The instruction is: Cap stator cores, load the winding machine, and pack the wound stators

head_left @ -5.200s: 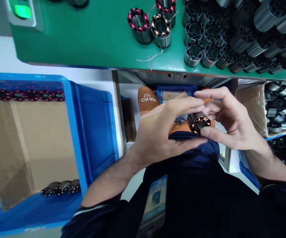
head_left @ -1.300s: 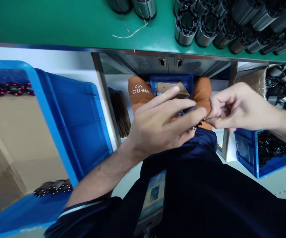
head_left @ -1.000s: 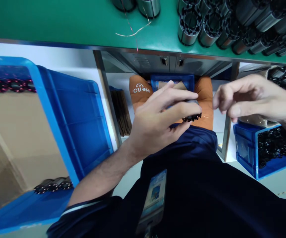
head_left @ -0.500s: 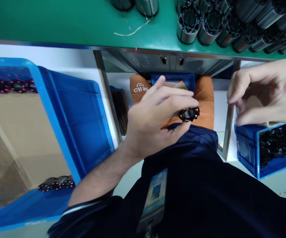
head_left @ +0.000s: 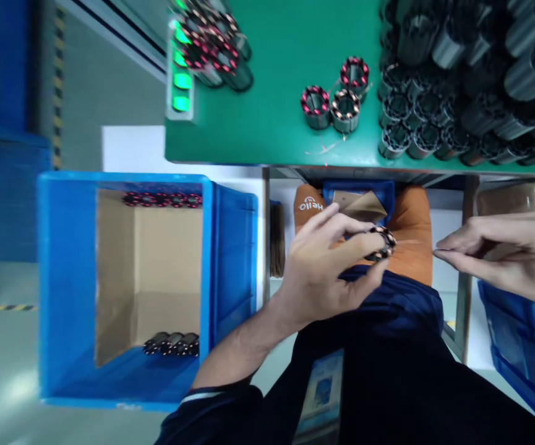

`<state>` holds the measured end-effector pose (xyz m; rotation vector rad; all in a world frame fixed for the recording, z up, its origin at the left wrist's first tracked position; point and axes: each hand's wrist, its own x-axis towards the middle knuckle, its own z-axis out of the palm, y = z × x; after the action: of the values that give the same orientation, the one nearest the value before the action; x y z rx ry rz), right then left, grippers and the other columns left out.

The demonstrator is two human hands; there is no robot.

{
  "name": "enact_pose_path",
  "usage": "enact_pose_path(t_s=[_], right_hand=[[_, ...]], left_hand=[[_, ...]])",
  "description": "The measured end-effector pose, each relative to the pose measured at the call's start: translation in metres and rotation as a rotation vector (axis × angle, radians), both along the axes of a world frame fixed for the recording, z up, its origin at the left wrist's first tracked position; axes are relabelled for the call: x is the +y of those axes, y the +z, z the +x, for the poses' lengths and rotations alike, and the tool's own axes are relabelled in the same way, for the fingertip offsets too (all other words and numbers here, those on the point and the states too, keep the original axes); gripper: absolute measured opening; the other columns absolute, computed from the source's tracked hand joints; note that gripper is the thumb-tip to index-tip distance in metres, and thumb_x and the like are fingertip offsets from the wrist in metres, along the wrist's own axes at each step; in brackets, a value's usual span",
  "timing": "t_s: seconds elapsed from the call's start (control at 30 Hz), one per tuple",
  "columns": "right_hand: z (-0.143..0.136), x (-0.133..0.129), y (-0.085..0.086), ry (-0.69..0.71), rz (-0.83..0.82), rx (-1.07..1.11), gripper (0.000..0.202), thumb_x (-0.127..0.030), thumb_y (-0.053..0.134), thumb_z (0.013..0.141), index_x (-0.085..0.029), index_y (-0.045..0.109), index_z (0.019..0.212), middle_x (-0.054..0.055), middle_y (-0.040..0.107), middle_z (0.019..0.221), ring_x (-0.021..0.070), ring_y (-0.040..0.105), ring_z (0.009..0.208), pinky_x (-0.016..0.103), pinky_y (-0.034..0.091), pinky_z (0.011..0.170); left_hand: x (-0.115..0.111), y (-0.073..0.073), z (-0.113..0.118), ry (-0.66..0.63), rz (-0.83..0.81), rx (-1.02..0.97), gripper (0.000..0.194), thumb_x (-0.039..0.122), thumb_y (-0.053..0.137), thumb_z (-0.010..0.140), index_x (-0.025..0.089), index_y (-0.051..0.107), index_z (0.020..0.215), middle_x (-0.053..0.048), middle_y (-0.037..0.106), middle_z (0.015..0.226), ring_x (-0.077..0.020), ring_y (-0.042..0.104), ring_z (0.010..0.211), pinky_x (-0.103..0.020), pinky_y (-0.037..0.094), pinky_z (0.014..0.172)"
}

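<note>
Head view, copper-wound core (head_left: 390, 242) clamped between left fingers (head_left: 355, 248), right fingers (head_left: 462, 237) pinched together

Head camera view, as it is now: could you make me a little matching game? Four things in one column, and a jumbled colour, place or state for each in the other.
Things:
1. Left hand
2. Tabletop
3. Right hand
4. Big bin at the left

Descriptions:
A. Blue, with cardboard inside
B. Green
C. Holding a round part with copper-coloured spots
D. Pinched closed, apart from the round part

Right pairs: 1-C, 2-B, 3-D, 4-A
</note>
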<state>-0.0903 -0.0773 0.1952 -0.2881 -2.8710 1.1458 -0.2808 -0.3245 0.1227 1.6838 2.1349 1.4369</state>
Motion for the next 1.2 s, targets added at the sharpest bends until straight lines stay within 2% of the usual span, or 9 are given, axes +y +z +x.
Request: enact_pose_path(t_s=[0.17,0.3,0.5,0.7,0.8,0.9,0.97,1.03,1.2], right_hand=[[0.021,0.0,-0.032,-0.158,-0.128,-0.068,0.022,-0.053,0.092,0.099,-0.031,0.091,0.104,0.001,0.086,0.081,0.02,0.076,0.056,0.032,0.062,0.053],[0.023,-0.029,-0.059,-0.005,-0.315,-0.267,0.03,-0.053,0.08,0.108,-0.026,0.09,0.099,0.005,0.09,0.09,0.0213,0.083,0.07,0.03,0.068,0.064],[0.044,-0.05,-0.081,0.078,-0.388,-0.422,0.03,-0.054,0.075,0.111,-0.03,0.091,0.117,0.006,0.091,0.102,0.024,0.087,0.082,0.033,0.071,0.075],[0.056,-0.051,-0.089,0.015,-0.397,-0.376,0.029,-0.057,0.079,0.106,-0.034,0.091,0.117,0.006,0.092,0.101,0.0293,0.089,0.083,0.034,0.069,0.062],[0.039,-0.053,-0.079,0.039,-0.395,-0.33,0.024,-0.051,0.078,0.109,-0.031,0.091,0.112,0.005,0.091,0.1,0.0247,0.087,0.081,0.03,0.068,0.063],[0.015,-0.055,-0.062,-0.09,-0.375,-0.159,0.022,-0.047,0.08,0.11,-0.027,0.09,0.11,0.005,0.087,0.09,0.0211,0.084,0.077,0.03,0.071,0.073],[-0.003,-0.059,-0.052,-0.248,-0.414,0.015,0.024,-0.046,0.083,0.11,-0.027,0.087,0.124,0.004,0.087,0.092,0.0197,0.084,0.08,0.029,0.071,0.076],[-0.021,-0.063,-0.045,-0.356,-0.53,0.176,0.043,-0.051,0.084,0.11,-0.028,0.079,0.145,0.005,0.089,0.106,0.0198,0.086,0.09,0.03,0.073,0.082],[-0.05,-0.071,-0.036,-0.327,-0.804,0.156,0.06,-0.06,0.088,0.106,-0.032,0.068,0.155,0.004,0.089,0.118,0.0217,0.089,0.1,0.035,0.076,0.09]], left_hand=[[0.002,-0.018,-0.09,0.326,-0.001,0.18,0.013,0.028,0.082,0.103,0.033,0.078,0.115,-0.003,0.087,0.123,-0.0291,0.082,0.118,-0.056,0.066,0.114],[0.04,-0.053,-0.163,0.418,0.019,0.299,0.015,0.042,0.085,0.1,0.032,0.081,0.111,-0.007,0.081,0.134,-0.0382,0.07,0.135,-0.074,0.053,0.127],[0.056,-0.067,-0.207,0.502,0.09,0.353,0.06,0.048,0.095,0.087,0.038,0.075,0.143,-0.012,0.069,0.163,-0.0425,0.059,0.153,-0.078,0.047,0.133],[0.046,-0.08,-0.254,0.586,0.064,0.367,0.033,0.044,0.097,0.084,0.031,0.076,0.106,-0.013,0.07,0.158,-0.0466,0.055,0.155,-0.092,0.031,0.137],[0.049,-0.063,-0.232,0.541,0.124,0.406,0.025,0.043,0.093,0.093,0.03,0.073,0.101,-0.009,0.076,0.148,-0.0392,0.065,0.147,-0.085,0.041,0.138],[0.045,-0.029,-0.159,0.357,0.181,0.295,0.022,0.042,0.082,0.106,0.028,0.071,0.118,-0.005,0.08,0.125,-0.0268,0.082,0.121,-0.056,0.072,0.114],[0.038,-0.007,-0.102,0.227,0.303,0.118,0.047,0.046,0.089,0.101,0.027,0.064,0.137,-0.002,0.077,0.124,-0.0234,0.087,0.113,-0.037,0.078,0.089],[0.03,0.009,-0.058,0.096,0.323,-0.038,0.053,0.04,0.091,0.102,0.03,0.063,0.146,-0.002,0.075,0.133,-0.023,0.089,0.116,-0.032,0.079,0.089],[0.021,0.01,-0.016,-0.002,0.318,-0.052,0.052,0.034,0.1,0.099,0.023,0.077,0.144,-0.003,0.084,0.127,-0.0207,0.091,0.107,-0.025,0.079,0.093]])
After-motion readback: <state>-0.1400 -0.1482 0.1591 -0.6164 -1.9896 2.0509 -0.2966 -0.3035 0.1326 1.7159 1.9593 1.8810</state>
